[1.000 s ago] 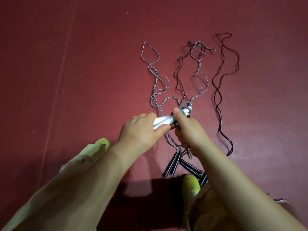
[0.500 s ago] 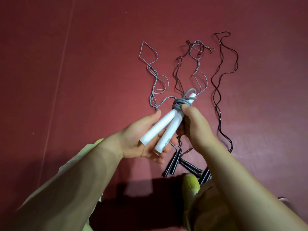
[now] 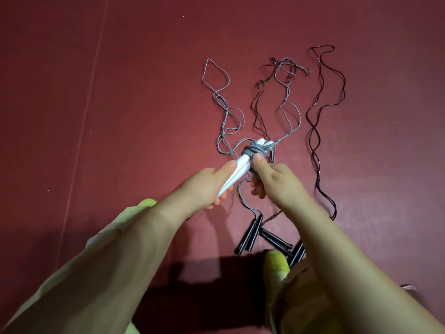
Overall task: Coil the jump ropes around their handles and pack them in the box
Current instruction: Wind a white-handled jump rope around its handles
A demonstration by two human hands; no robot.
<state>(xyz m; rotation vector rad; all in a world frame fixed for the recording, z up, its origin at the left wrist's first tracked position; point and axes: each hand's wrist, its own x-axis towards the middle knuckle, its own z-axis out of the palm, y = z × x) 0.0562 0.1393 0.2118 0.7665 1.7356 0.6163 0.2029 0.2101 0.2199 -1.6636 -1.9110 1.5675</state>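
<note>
Gripping the white handles (image 3: 237,169) in my left hand (image 3: 204,186), I pinch grey rope (image 3: 252,150) coils with my right hand (image 3: 277,182) above the floor (image 3: 120,116); each turn should, I judge, lie tight beside the last.

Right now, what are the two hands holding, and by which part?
The left hand grips the paired white handles at their lower ends; the right hand pinches the grey rope coil wound near their tops.

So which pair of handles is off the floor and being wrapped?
The white handles, held together in the left hand with grey rope coiled near their far end. The black handles all lie on the floor.
</note>
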